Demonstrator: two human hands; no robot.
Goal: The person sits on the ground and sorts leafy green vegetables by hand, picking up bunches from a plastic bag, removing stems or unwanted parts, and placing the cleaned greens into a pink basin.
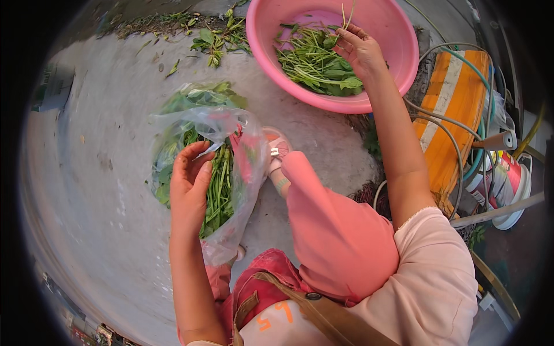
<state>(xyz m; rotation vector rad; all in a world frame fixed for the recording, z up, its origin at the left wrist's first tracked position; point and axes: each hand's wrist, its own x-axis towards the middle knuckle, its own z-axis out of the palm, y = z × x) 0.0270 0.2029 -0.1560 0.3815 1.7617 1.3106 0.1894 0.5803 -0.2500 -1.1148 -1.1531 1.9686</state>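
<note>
My right hand (pixel 360 51) is over the right side of a pink plastic basin (pixel 394 82), its fingers pinching a few thin green stems (pixel 347 15) that stick up past the fingertips. Inside the basin lies a heap of leafy greens with long stems (pixel 314 65). My left hand (pixel 191 173) hovers at the mouth of a clear plastic bag (pixel 255 168), fingers curled but apart, with nothing seen in them. Bunched leafy greens (pixel 220 190) fill the bag, which stands on the concrete between my legs. Part of the bag's contents is hidden behind that hand.
Discarded leaves and stalks (pixel 216 43) litter the concrete floor (pixel 108 129) left of the basin. To my right are an orange block with a white stripe (pixel 452 95), looped hoses (pixel 484 78) and a white-and-red bucket (pixel 506 181) on its side. My shoe (pixel 279 145) is beside the bag.
</note>
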